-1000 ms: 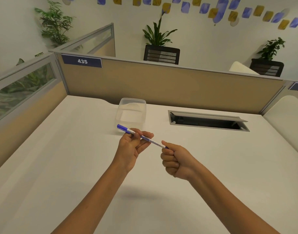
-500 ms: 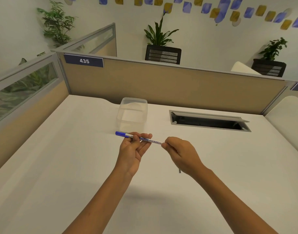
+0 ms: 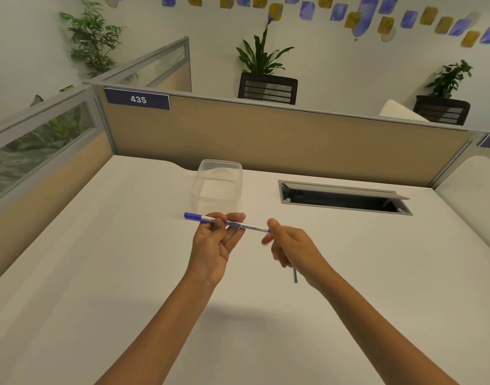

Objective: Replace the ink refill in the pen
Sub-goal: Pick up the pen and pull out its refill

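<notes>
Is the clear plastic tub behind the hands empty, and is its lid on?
Empty, as far as shows: the clear plastic tub stands upright, the white desk visible through it. Lid: cannot tell.

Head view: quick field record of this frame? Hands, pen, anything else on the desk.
left hand: pinching pen, held roughly level above desk
pen: white barrel, blue cap end pointing left
right hand: at pen's right end, fingers motion-blurred; grip on the end unclear
thin blue stick: pokes out below right hand, looks held
clear container: behind hands, looks empty
cable hatch: open, right of container
</notes>
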